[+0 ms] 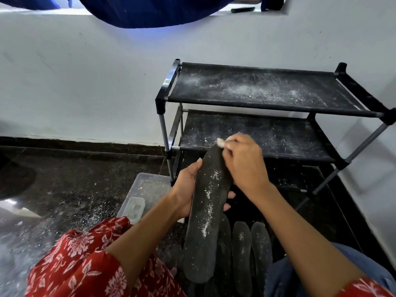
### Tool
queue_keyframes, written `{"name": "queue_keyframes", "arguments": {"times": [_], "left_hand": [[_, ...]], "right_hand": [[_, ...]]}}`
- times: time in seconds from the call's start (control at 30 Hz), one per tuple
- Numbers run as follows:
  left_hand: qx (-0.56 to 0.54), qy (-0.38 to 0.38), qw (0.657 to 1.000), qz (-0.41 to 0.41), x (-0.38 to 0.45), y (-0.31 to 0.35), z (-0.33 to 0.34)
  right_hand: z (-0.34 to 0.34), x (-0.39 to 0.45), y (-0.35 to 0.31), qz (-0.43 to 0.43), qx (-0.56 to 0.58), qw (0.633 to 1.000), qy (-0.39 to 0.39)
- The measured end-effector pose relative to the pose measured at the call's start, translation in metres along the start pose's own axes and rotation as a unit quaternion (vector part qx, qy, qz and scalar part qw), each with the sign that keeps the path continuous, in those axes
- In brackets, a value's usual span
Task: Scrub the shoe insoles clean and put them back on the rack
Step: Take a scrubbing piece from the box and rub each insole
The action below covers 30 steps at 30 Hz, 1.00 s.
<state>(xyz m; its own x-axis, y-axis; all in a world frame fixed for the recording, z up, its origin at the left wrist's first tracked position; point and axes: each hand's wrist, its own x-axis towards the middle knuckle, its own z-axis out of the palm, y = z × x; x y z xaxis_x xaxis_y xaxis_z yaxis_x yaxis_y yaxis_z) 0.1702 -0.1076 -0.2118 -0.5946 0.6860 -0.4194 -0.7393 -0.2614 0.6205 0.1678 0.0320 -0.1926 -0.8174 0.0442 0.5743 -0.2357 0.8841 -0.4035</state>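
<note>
A long black insole [204,219] dusted with white powder is held upright in front of me. My left hand [188,189] grips its middle from the left, fingers wrapped behind. My right hand [244,163] pinches a small whitish scrubber [220,142] at the insole's top end. Several other dark insoles [250,254] lie on the floor by my knees. The black two-shelf rack [257,91] stands just behind, its fabric shelves speckled with white powder and bare of insoles.
A clear plastic box [147,185] with a small lidded container [134,207] in it sits on the dark floor left of the rack. White powder is scattered on the floor at left. A pale wall runs behind; blue cloth [150,11] hangs above.
</note>
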Motion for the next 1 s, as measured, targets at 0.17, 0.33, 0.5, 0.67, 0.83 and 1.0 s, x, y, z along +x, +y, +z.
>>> {"name": "queue_keyframes", "arguments": {"times": [0.17,0.33,0.5,0.67,0.83,1.0], "left_hand": [[0.018,0.009,1.0,0.003,0.0,-0.001,0.001],[0.016,0.033,0.999,0.003,-0.001,0.002,-0.001],[0.034,-0.006,0.999,-0.013,0.0,-0.001,-0.006],[0.037,0.041,0.998,-0.005,-0.002,0.001,-0.001],[0.043,-0.002,0.999,-0.008,-0.001,0.0,-0.005],[0.01,0.018,1.0,-0.007,0.002,0.001,-0.006]], "right_hand": [[0.005,-0.004,-0.005,0.018,-0.02,1.0,0.002],[0.007,-0.009,-0.013,-0.055,-0.009,0.997,-0.043],[0.0,0.001,0.007,0.043,-0.031,0.998,0.016],[0.011,-0.017,-0.021,-0.082,-0.03,0.994,-0.063],[0.001,-0.002,0.003,0.009,-0.013,1.0,0.024],[0.008,-0.006,-0.001,0.021,0.058,0.998,-0.004]]}}
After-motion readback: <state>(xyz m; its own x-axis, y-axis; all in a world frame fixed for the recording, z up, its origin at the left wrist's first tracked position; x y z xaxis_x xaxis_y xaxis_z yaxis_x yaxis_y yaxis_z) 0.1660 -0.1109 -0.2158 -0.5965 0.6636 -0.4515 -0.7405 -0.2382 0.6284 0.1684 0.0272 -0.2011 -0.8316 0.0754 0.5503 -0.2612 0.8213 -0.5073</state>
